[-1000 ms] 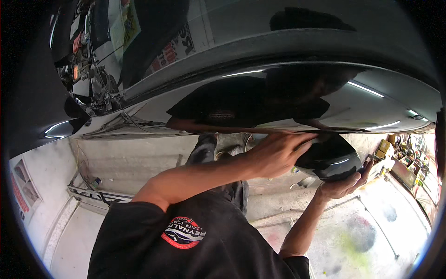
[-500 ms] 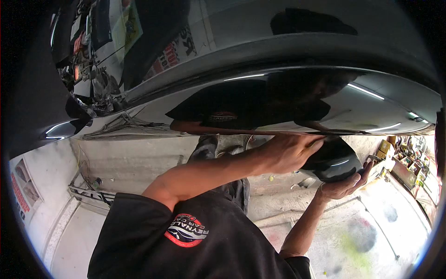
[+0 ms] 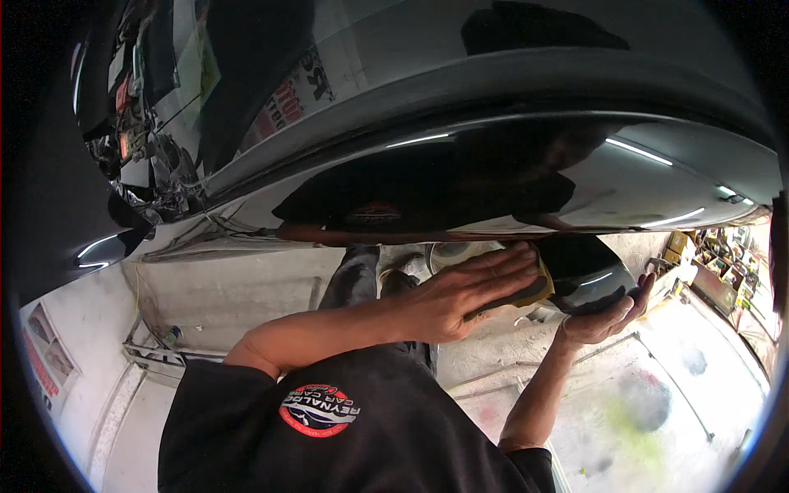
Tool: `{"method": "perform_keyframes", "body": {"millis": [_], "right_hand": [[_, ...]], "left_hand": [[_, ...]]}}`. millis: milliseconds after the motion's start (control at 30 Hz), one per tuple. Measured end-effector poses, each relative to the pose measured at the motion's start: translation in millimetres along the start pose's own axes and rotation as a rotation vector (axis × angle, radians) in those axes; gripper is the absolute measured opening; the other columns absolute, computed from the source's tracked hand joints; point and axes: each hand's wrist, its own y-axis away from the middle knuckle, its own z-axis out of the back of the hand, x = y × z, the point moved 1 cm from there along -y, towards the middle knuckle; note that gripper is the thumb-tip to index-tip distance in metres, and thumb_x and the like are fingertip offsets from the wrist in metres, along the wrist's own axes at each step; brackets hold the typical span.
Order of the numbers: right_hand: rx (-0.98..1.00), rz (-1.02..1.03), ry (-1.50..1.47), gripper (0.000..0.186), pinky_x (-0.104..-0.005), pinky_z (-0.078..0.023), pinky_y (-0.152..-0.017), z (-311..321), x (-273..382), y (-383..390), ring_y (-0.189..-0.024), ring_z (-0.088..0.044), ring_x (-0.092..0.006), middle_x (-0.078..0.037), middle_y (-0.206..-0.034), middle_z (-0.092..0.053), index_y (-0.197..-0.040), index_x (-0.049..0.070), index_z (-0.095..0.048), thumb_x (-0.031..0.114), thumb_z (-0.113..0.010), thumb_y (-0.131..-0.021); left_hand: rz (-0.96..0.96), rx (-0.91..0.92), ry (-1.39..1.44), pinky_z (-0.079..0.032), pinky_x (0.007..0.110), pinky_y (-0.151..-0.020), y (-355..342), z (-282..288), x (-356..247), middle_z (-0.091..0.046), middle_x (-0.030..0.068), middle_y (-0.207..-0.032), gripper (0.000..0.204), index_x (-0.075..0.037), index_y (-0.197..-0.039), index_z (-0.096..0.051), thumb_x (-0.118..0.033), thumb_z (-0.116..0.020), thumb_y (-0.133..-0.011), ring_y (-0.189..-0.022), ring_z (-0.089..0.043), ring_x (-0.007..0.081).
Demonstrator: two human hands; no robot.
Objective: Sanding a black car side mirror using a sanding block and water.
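Observation:
My left hand lies flat, fingers together, pressing a yellow cloth against a glossy black side mirror housing. My right hand cups the mirror from underneath, fingers curled around its lower edge. The mirror sticks out from a shiny black car body that fills the upper part of the view and reflects my arms. Most of the cloth is hidden under my left palm.
My black shirt with a round red and blue badge fills the bottom. Below is a pale concrete floor with green and blue paint stains. Cluttered shelves stand at the right, a white wall at the left.
My left hand has slid down and to the left across the mirror, and the yellow cloth's edge now shows under its fingers. The right hand stays under the mirror.

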Motion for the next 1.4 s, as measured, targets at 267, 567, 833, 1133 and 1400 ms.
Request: {"method": "perform_keyframes", "body": {"millis": [267, 567, 833, 1133, 1400], "right_hand": [[0.000, -0.046, -0.008, 0.063, -0.0502, -0.032, -0.123, 1, -2, 1, -0.145, -0.046, -0.0374, -0.024, -0.155, -0.051, -0.155, -0.005, -0.049, 0.038, -0.034, -0.111], [-0.005, -0.043, -0.007, 0.064, -0.0497, -0.032, -0.122, -3, 2, 0, -0.142, -0.047, -0.0364, -0.025, -0.153, -0.051, -0.154, -0.006, -0.050, 0.039, -0.033, -0.112], [0.002, -0.044, 0.010, 0.066, -0.0493, -0.032, -0.122, -2, 10, -1, -0.144, -0.045, -0.0351, -0.024, -0.153, -0.051, -0.154, -0.005, -0.050, 0.042, -0.034, -0.112], [0.003, 0.009, -0.006, 0.066, -0.0501, -0.032, -0.122, 0, 5, -1, -0.143, -0.046, -0.0376, -0.026, -0.153, -0.051, -0.154, -0.007, -0.049, 0.042, -0.035, -0.112], [-0.025, -0.018, -0.020, 0.064, -0.0509, -0.032, -0.124, -3, 8, 1, -0.146, -0.046, -0.0382, -0.027, -0.155, -0.051, -0.154, -0.008, -0.049, 0.038, -0.034, -0.112]], "left_hand": [[-0.111, 0.051, 0.020, -0.026, 0.047, -0.135, -51, -6, -4, -0.033, 0.0169, -0.173, 0.080, -0.005, -0.164, -0.039, 0.000, -0.073, -0.092, -0.161, -0.029, 0.0326], [-0.112, 0.040, 0.080, -0.033, 0.048, -0.132, -70, -6, -3, -0.042, 0.0157, -0.169, 0.069, -0.005, -0.160, -0.046, -0.002, -0.070, -0.096, -0.159, -0.036, 0.0312], [0.157, 0.035, 0.159, -0.036, 0.047, -0.129, -89, 10, -20, -0.046, 0.0179, -0.165, 0.050, -0.003, -0.155, -0.053, -0.009, -0.061, -0.105, -0.157, -0.040, 0.0326], [0.171, -0.141, 0.070, -0.050, 0.048, -0.114, -21, 5, -10, -0.057, 0.0208, -0.155, 0.040, -0.001, -0.147, -0.060, -0.015, -0.058, -0.109, -0.139, -0.058, 0.0395], [0.265, -0.149, 0.077, -0.044, 0.045, -0.122, 5, 4, -26, -0.058, 0.0198, -0.156, 0.041, -0.005, -0.150, -0.060, -0.021, -0.052, -0.113, -0.145, -0.055, 0.0333]]}}
